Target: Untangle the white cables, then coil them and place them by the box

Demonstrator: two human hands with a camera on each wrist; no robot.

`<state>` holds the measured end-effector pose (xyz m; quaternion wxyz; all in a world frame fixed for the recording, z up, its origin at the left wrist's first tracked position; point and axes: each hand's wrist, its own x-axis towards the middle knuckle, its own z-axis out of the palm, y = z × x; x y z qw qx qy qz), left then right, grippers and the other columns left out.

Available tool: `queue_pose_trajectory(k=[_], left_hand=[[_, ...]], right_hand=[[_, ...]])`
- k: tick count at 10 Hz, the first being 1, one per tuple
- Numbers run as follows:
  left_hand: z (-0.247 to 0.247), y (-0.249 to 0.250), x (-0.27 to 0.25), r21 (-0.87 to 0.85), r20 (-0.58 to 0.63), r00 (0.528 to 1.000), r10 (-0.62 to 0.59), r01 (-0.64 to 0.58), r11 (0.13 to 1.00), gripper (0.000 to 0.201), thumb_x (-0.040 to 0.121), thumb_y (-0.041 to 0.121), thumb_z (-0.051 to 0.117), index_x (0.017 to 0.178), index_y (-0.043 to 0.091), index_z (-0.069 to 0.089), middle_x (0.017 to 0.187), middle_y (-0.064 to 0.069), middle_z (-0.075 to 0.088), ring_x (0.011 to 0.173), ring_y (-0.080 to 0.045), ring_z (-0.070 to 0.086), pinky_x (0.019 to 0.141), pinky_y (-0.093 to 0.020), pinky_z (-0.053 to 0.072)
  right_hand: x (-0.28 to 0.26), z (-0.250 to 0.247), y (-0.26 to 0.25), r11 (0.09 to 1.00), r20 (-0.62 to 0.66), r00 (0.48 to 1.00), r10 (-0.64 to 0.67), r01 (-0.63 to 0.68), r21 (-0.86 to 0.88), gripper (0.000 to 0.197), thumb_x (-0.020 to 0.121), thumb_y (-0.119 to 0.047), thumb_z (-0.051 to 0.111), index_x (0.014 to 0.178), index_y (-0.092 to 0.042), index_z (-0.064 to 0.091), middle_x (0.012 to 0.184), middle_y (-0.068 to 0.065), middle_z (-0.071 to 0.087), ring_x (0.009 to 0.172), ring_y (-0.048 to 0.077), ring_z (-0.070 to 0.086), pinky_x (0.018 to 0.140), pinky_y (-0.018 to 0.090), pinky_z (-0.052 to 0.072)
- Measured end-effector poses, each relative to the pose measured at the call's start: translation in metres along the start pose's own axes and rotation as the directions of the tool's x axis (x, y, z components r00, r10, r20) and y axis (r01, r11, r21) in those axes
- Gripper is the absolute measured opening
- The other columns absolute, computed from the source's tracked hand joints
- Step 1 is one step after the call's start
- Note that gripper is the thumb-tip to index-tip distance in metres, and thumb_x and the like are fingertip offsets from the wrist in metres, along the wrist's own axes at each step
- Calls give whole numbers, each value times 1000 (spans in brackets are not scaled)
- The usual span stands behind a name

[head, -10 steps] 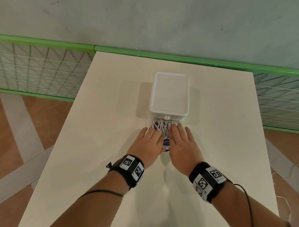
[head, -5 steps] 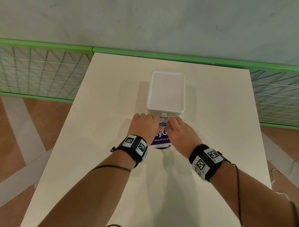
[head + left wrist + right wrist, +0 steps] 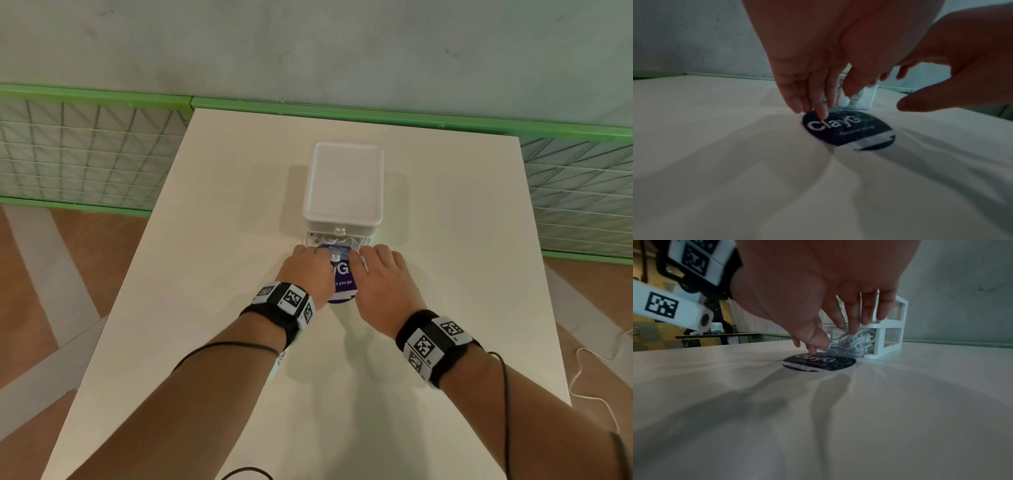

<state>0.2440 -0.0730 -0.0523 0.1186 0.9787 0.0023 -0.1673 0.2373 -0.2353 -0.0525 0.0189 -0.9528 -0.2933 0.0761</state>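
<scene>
Table [image 3: 212, 308]: a pale tabletop carries the box, set toward its far edge.
Box [image 3: 344, 185]: a white lidded storage box with a clear drawer [image 3: 846, 344] pulled out a little on the side nearest the person.
Sticker [image 3: 342, 277]: a dark round label lies flat on the table, just in front of the box.
Left hand [image 3: 308, 274]: fingers straight and together, tips down at the drawer front; gripping nothing that shows.
Right hand [image 3: 383, 277]: fingers spread and relaxed, dipping into the drawer; no clear grasp.
White cables [image 3: 851, 340]: a jumbled heap inside the drawer, in the box.
Progress: judged barely begun. The cables are yet to be lifted out, untangled, coiled and placed beside the box.
</scene>
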Motion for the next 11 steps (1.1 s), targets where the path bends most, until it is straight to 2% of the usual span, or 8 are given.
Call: queue_pose_trajectory(k=[2,3,4,5,7,9,10,11], left_hand=[[5,8,0,62,43,998,-46,44,997,39,96,28,49,129,8,48,132,-11,56,122,-29,44,96,-39,45],[2,5,6,90,57,998,-26,21,996,37,94,27,49,127,9,50,132,-11,57,123,-30,45,96,-41,44],[-6,5,13,85,74,997,-8,1,996,34,93,25,50,123,10,52,127,-11,60,119,-30,47,92,-42,44],[-11,-2,17,80,58,998,27,-32,996,37,94,25,52,128,13,50,131,-10,59,120,-30,47,93,-44,46],[-19,-25,19,81,80,995,65,-72,994,49,91,25,55,139,22,43,139,-1,54,126,-27,45,95,-47,45],[-18,-43,-16,-125,34,998,-60,64,990,47,95,27,54,140,19,45,145,-6,45,129,-28,48,102,-44,47],[-14,-56,-57,-158,80,997,-9,22,987,36,97,29,53,132,21,53,140,-2,49,124,-23,52,103,-41,46],[-7,-77,-118,-194,126,991,36,-11,981,30,98,32,50,127,25,55,135,5,53,120,-16,54,103,-34,44]], right_hand=[[8,-13,-1,973,-124,992,-14,42,228,17,74,-1,62,90,-1,65,87,15,63,64,31,58,52,35,49],[14,-13,-2,964,23,1000,-11,5,266,13,79,-8,58,90,-6,65,91,10,66,74,30,63,62,36,53],[22,-8,7,934,193,978,80,-141,327,26,84,-18,55,108,-11,62,105,6,65,92,27,61,76,34,51],[30,-9,14,927,238,968,79,-159,338,43,81,-23,58,123,-14,56,118,8,63,102,29,60,86,42,53],[37,-16,24,916,300,948,111,-215,338,67,76,-29,61,140,-21,45,134,7,60,113,31,58,93,47,54],[0,-28,15,871,349,932,98,-251,423,48,93,-24,62,139,-13,53,139,9,56,122,28,56,100,33,43],[-41,-26,13,882,375,926,56,-221,415,42,94,-30,61,134,-17,58,129,1,62,104,15,55,91,22,39],[-101,-25,3,875,427,902,63,-256,411,33,93,-38,60,124,-26,61,113,-10,64,93,9,54,85,22,44]])
